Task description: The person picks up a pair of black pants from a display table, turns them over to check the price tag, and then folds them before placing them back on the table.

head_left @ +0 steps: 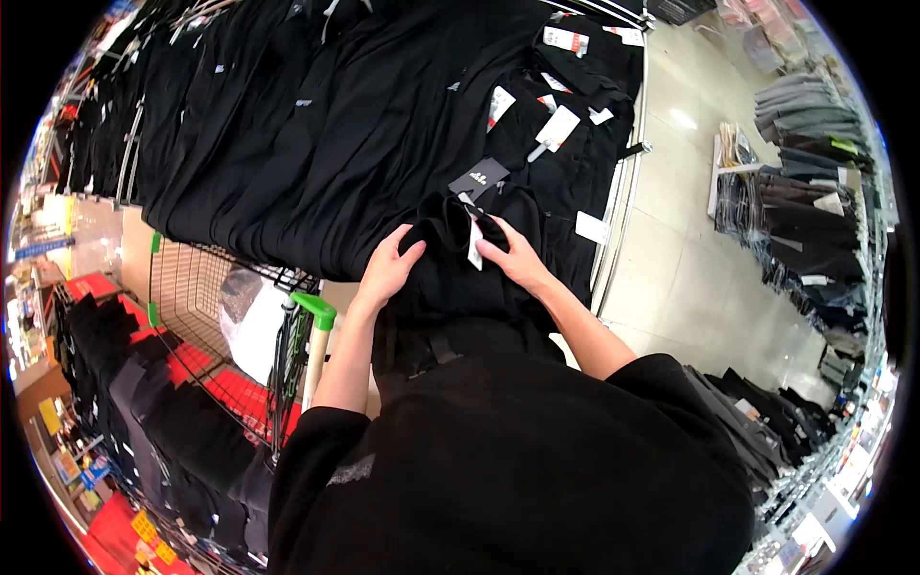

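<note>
Nearby, a shopping cart (187, 287) stands off the left part of the front edge of a display rack (621, 206), where loose cloth could snag on it if swung that way. A person's left hand (385, 268) pinches one side of a black garment (443, 225), gathered at the front edge toward the right front corner; a slackened pinch could let folds slide into the black clothes (287, 144) around it. The right hand (520, 261) grips the other side, thumb at or just beside a white label (475, 249), which could crease or tear under a hard tug. As for print, yellow signs (146, 527) at far left carry red characters too blurred to read; a dark hang tag (478, 177) just beyond the garment bears a pale emblem, brand illegible; white tags (558, 128) toward the rack's right edge show unreadable lettering.
</note>
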